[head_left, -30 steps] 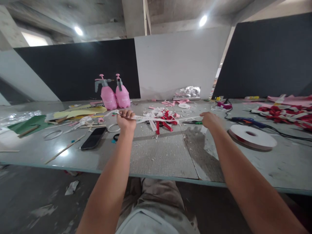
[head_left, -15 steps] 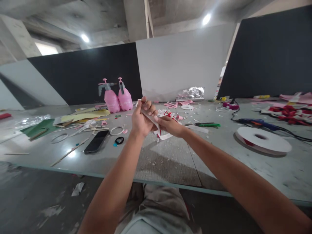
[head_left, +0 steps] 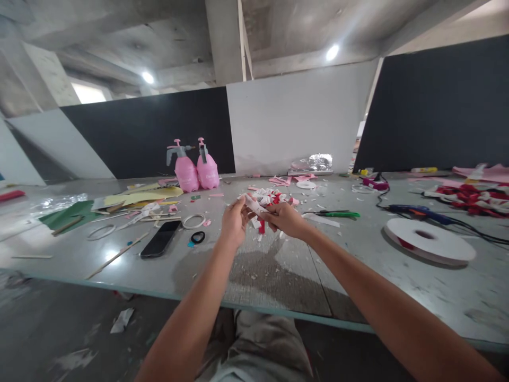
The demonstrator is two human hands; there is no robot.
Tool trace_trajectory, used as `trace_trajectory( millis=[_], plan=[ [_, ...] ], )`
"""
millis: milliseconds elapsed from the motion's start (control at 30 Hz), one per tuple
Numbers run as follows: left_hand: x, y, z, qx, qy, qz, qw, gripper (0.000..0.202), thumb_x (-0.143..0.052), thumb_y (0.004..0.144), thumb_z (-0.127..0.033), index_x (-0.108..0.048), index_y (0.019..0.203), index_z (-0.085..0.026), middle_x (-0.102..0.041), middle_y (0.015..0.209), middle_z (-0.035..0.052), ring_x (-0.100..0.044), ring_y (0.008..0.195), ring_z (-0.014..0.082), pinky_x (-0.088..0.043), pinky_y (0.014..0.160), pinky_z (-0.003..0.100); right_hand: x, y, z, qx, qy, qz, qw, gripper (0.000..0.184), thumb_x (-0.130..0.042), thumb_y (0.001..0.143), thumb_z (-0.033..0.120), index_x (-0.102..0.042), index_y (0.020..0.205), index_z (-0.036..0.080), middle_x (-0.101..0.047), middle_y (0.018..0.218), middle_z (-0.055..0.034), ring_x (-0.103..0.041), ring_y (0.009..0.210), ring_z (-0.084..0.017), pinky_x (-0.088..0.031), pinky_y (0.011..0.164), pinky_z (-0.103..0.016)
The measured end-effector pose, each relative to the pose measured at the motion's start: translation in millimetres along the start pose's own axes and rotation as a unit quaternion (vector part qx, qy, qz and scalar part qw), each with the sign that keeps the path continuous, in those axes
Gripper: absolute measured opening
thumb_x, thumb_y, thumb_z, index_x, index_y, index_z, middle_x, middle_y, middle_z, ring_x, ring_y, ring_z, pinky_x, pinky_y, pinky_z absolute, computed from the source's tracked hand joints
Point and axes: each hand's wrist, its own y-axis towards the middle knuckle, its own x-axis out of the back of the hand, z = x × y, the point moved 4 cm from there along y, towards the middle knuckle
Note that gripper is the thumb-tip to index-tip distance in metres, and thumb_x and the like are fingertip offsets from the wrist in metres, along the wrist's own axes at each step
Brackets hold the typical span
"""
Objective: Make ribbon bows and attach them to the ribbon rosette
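Note:
My left hand [head_left: 234, 222] and my right hand [head_left: 284, 218] meet above the middle of the grey table [head_left: 278, 276]. Both are closed on a folded white ribbon strip [head_left: 253, 204] that sticks up between them. Just behind the hands lies a heap of red and white ribbon pieces [head_left: 270, 197]. A large white ribbon spool [head_left: 429, 240] lies flat to the right of my right arm.
A black phone [head_left: 161, 239], white rings [head_left: 193, 220] and wooden sticks [head_left: 117, 255] lie left of my hands. Two pink spray bottles [head_left: 196, 171] stand at the back. Green-handled scissors [head_left: 336, 214] and a blue glue gun [head_left: 417, 212] with its cable lie on the right.
A second ago my hands were wide apart with the ribbon stretched between them. They have come together and gathered the strip into a short fold, now held lower over the table.

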Motion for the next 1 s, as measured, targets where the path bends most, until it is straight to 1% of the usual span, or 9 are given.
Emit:
trace_trajectory(
  millis=[167,367,467,533,633,733,800,933,1000],
  plan=[
    [8.7,6.3,-9.7,-0.071,0.095,-0.036,0.992,0.032,-0.076,0.070,-0.045,-0.072,0.082,-0.015,-0.071,0.075,0.0044,-0.064,0.063,0.0136,-0.049,0.061,0.025,-2.1,-5.5,-10.6,-0.009,0.004,0.002,1.000,0.037,-0.054,0.088,0.047,-0.070,0.080,0.015,-0.055,0.046,0.0017,-0.043,0.042,-0.009,-0.031,0.046,-0.021],
    [32.1,11.7,-5.0,-0.087,0.169,-0.080,0.979,0.033,-0.082,0.061,-0.045,-0.071,0.069,-0.015,-0.064,0.058,0.0007,-0.057,0.050,0.0100,-0.042,0.052,0.021,3.6,-5.8,-17.0,0.006,-0.006,-0.004,1.000,0.041,-0.053,0.087,0.049,-0.069,0.074,0.014,-0.055,0.047,0.0006,-0.043,0.044,-0.009,-0.034,0.050,-0.022],
    [37.8,11.0,-3.3,-0.100,0.190,-0.076,0.974,0.034,-0.083,0.060,-0.045,-0.068,0.061,-0.014,-0.062,0.055,0.0005,-0.054,0.048,0.0078,-0.037,0.050,0.020,6.4,-5.3,-20.9,-0.001,-0.018,-0.002,1.000,0.040,-0.054,0.086,0.051,-0.070,0.076,0.015,-0.056,0.048,0.0011,-0.043,0.045,-0.010,-0.032,0.049,-0.022],
    [37.9,9.4,-3.2,-0.108,0.195,-0.068,0.972,0.035,-0.083,0.061,-0.045,-0.067,0.059,-0.014,-0.063,0.056,0.0008,-0.053,0.048,0.0072,-0.036,0.050,0.020,8.1,-5.1,-22.2,-0.004,-0.028,-0.001,1.000,0.040,-0.054,0.086,0.052,-0.069,0.076,0.015,-0.055,0.048,0.0014,-0.042,0.045,-0.010,-0.031,0.049,-0.022],
    [36.8,7.2,-2.5,-0.105,0.199,-0.058,0.973,0.035,-0.082,0.061,-0.046,-0.067,0.062,-0.015,-0.064,0.059,0.0009,-0.053,0.049,0.0077,-0.038,0.053,0.021,11.6,-5.0,-22.6,0.001,-0.048,-0.012,0.999,0.040,-0.053,0.086,0.049,-0.069,0.072,0.015,-0.054,0.047,0.0010,-0.041,0.046,-0.009,-0.031,0.049,-0.023],
    [37.3,5.9,-0.1,-0.095,0.214,-0.048,0.971,0.034,-0.082,0.062,-0.047,-0.069,0.065,-0.016,-0.064,0.059,0.0009,-0.054,0.051,0.0088,-0.039,0.055,0.022,16.9,-4.4,-24.6,0.004,-0.045,-0.024,0.999,0.038,-0.054,0.086,0.047,-0.069,0.074,0.015,-0.055,0.049,0.0008,-0.043,0.047,-0.010,-0.031,0.050,-0.023],
    [36.2,4.7,3.5,-0.085,0.235,-0.016,0.968,0.035,-0.079,0.065,-0.050,-0.069,0.066,-0.016,-0.063,0.058,0.0019,-0.054,0.052,0.0103,-0.040,0.056,0.023,22.1,-3.8,-27.8,0.000,-0.044,-0.032,0.999,0.038,-0.054,0.085,0.048,-0.068,0.074,0.015,-0.054,0.049,0.0011,-0.042,0.047,-0.010,-0.030,0.049,-0.024],
    [27.0,-1.8,14.4,-0.063,0.283,0.118,0.950,0.041,-0.068,0.076,-0.056,-0.067,0.066,-0.017,-0.063,0.061,0.0040,-0.056,0.059,0.0135,-0.042,0.061,0.025,34.3,-3.0,-33.9,0.011,-0.072,-0.053,0.996,0.044,-0.054,0.085,0.053,-0.062,0.063,0.016,-0.051,0.049,0.0018,-0.040,0.048,-0.010,-0.029,0.051,-0.024],
    [23.5,-5.4,17.6,-0.073,0.304,0.159,0.937,0.042,-0.063,0.080,-0.058,-0.066,0.068,-0.017,-0.063,0.064,0.0045,-0.056,0.062,0.0144,-0.042,0.064,0.026,37.8,-2.9,-36.3,0.020,-0.080,-0.055,0.995,0.047,-0.054,0.085,0.054,-0.059,0.059,0.016,-0.050,0.050,0.0016,-0.040,0.050,-0.010,-0.030,0.053,-0.024]
  ],
)
